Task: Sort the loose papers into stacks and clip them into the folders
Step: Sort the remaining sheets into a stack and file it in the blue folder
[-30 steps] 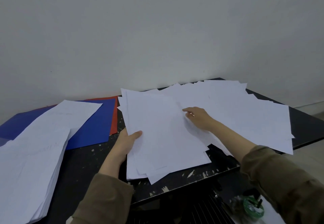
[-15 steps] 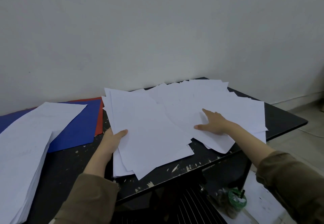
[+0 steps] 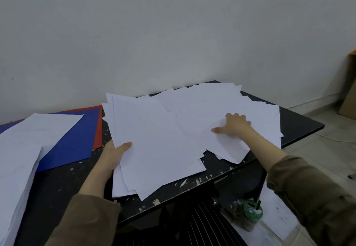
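A rough stack of white sheets (image 3: 154, 145) lies at the middle of the black table (image 3: 57, 184). My left hand (image 3: 113, 154) grips its left edge, thumb on top. More loose white papers (image 3: 221, 101) fan out over the table's right half. My right hand (image 3: 234, 125) lies flat on those papers, fingers spread, pressing on a sheet whose near corner hangs past the table edge. A blue folder (image 3: 75, 141) lies on a red folder (image 3: 97, 128) at the left. A separate white paper pile (image 3: 21, 149) covers part of the blue folder.
A pale wall rises right behind the table. Below the front edge are a dark striped thing (image 3: 204, 224), a green-and-clear bundle (image 3: 250, 211) and white sheets on the floor (image 3: 277, 213). A cardboard box (image 3: 348, 95) stands at the far right.
My right hand has slid rightward across the loose papers, from the stack's centre to the right-hand spread. My left hand keeps its grip on the stack. The view has turned to the right.
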